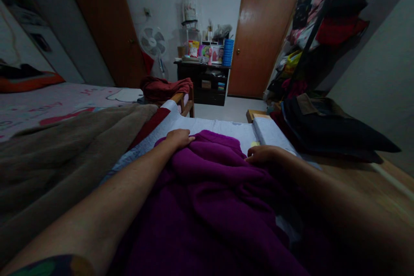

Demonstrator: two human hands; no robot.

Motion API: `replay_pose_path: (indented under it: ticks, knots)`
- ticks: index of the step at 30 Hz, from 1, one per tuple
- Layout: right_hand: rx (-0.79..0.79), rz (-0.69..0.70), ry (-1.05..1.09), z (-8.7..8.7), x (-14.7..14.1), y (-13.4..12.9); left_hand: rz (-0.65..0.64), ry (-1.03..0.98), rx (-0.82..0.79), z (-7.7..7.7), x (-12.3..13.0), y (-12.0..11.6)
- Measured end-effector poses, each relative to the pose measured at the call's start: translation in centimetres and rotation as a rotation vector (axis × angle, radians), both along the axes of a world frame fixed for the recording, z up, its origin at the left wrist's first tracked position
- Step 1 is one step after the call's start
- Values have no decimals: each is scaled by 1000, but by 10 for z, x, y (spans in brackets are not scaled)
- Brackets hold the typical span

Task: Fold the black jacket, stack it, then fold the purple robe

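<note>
A purple fleece-like blanket [207, 189] lies rumpled in front of me over a light grey-blue sheet [211, 126]. At its far left part, my left hand [179, 138] is closed on the cloth, thumb pointing inward. My right hand [263, 154] pinches the blanket's right edge with bent fingers, a little nearer to me. Between the hands the cloth sags in loose folds, and its far edge rests on the sheet. Some of the right hand's fingers are hidden beneath it.
To the left, a brown blanket [74, 151] covers part of a pink patterned bed. Dark folded clothes [330, 129] are stacked on a wooden surface at right. Farther off stand a black cabinet [200, 82], a white fan [153, 42] and a wooden door [258, 30].
</note>
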State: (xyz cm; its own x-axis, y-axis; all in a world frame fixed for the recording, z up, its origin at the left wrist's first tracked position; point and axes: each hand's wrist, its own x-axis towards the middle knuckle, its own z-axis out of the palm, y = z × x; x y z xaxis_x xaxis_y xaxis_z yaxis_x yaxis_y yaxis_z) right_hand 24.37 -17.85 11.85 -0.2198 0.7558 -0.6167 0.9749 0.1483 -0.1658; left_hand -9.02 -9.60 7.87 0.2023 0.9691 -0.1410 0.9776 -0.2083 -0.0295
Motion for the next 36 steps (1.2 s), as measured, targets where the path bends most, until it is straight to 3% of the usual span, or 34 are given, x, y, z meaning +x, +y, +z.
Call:
replay_pose_path:
  ticks: [3,6,9,13,16,19,23,27,30,36]
  knots:
    - [-38,55,-7,-7,-2,-2,37,30,-28,-3,4,1]
    - [28,23,28,-11,5,2,58,40,-10,-5,4,4]
    - [255,-123,15,-9,19,11,82,27,55,-5,2,9]
    - [695,-348,-50,-9,40,22,149,14,169,-2,1,11]
    - [843,-368,-84,-18,42,23,95,8,346,-3,4,9]
    - [830,-289,-80,-27,38,22,-6,-8,402,-7,5,7]
    - [789,-158,57,-29,34,23,-16,-25,340,-15,0,9]
    - [639,-184,184,-24,40,30,10,-90,154,-16,-6,17]
    - [570,-203,134,-19,48,39,-15,-127,23,-13,-9,26]
    - [346,-66,54,-5,67,61,-91,-117,-271,-3,-15,42]
